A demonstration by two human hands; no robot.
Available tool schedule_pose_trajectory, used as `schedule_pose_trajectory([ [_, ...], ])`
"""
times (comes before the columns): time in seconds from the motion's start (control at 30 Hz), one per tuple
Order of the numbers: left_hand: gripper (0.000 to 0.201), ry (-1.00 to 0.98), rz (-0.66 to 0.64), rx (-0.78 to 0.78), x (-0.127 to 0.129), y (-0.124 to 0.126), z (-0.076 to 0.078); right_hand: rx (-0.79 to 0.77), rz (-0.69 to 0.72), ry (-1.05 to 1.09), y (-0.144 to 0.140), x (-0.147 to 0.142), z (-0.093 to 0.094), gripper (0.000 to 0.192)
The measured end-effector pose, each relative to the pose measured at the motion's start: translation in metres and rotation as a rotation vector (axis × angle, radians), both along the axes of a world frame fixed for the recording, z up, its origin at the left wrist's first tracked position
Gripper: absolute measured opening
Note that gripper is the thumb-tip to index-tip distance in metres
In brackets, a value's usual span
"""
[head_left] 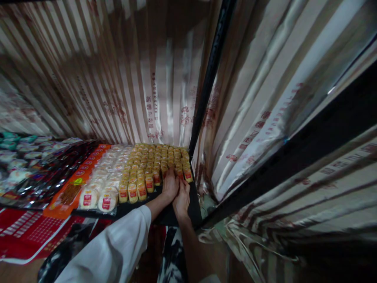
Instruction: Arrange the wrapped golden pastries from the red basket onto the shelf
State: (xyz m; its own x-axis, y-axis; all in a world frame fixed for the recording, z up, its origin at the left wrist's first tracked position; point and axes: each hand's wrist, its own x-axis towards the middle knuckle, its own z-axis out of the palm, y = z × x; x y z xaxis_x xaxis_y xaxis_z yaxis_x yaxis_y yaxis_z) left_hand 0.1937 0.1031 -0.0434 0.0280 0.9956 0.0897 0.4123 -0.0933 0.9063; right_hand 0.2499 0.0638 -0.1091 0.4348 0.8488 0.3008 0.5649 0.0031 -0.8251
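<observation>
Several rows of small golden-yellow wrapped cakes (159,159) with red labels stand upright on a dark shelf (193,204). At the front right of these rows my left hand (171,185) and my right hand (182,196) are side by side and touching. Both sets of fingers close about a wrapped cake (179,171) in the front row, though the fingertips are partly hidden among the packets. To the left of my hands, other yellow cakes line the shelf's front edge.
White round packaged crackers (107,200) lie left of the cakes, beside an orange snack bag (69,194) and dark shiny packets (55,167). A black post (210,74) rises at the shelf's right corner. Printed striped curtains (132,94) hang behind and to the right.
</observation>
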Motion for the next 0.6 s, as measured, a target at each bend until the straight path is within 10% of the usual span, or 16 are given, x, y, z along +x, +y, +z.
schedule_pose_trajectory([
  [0.6, 0.031, -0.058, -0.082, 0.064, -0.015, -0.028, -0.015, -0.067, 0.045, -0.08, 0.0, 0.002, 0.0, 0.047],
])
